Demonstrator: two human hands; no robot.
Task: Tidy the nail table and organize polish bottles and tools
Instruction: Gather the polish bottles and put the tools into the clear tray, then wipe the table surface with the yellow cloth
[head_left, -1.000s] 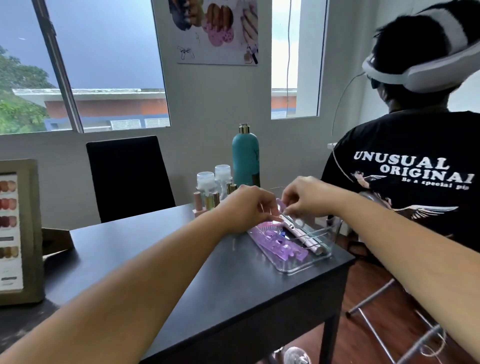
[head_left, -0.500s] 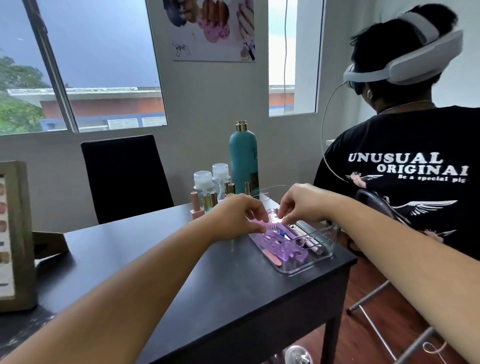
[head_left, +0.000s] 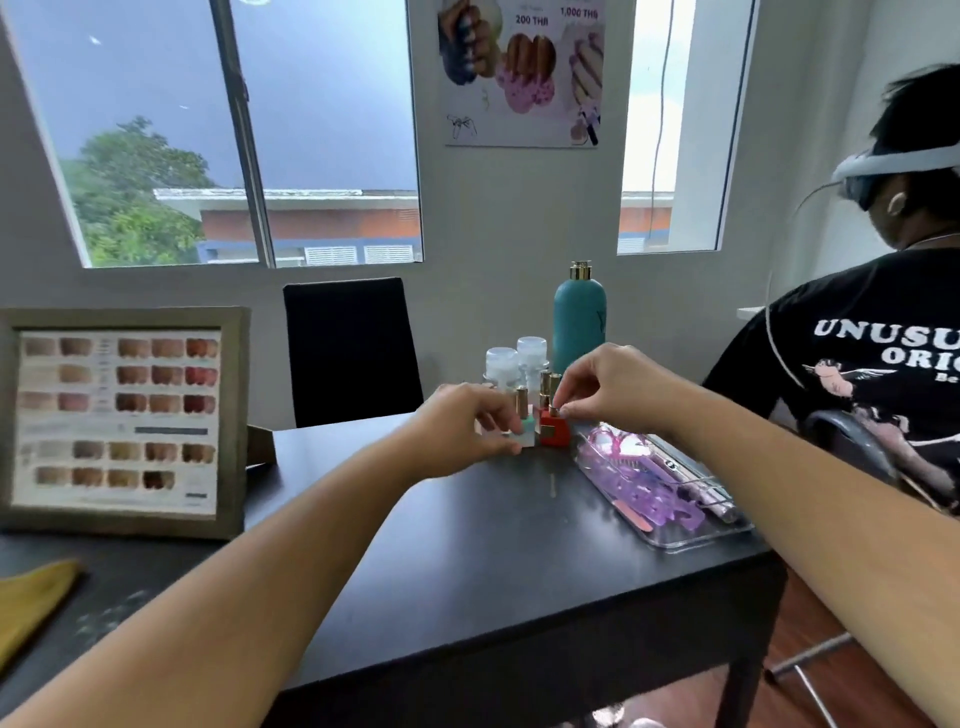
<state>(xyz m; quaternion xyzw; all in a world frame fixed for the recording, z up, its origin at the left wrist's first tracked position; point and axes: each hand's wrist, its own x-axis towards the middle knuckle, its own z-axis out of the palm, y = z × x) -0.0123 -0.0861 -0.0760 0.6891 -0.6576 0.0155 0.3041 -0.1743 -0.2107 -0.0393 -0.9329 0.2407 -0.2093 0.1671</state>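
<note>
Small polish bottles with gold caps stand in a cluster at the far side of the black table (head_left: 467, 561). My left hand (head_left: 467, 426) grips a mint and white bottle (head_left: 525, 435) from the left. My right hand (head_left: 608, 387) pinches the cap of a red bottle (head_left: 555, 434) beside it. Right of the bottles lies a clear tray (head_left: 696, 540) with purple toe separators, a brush, a file and a pen-like tool.
A teal bottle (head_left: 578, 322) and two clear capped bottles (head_left: 514, 364) stand behind the polish. A framed colour chart (head_left: 119, 421) stands at the left, a yellow cloth (head_left: 31, 597) near it. A black chair (head_left: 350, 348) is behind the table, and a seated person (head_left: 878, 364) at the right.
Both hands left the clear tray and moved left and back to the polish bottles, where they now hold two of them. My view has swung left.
</note>
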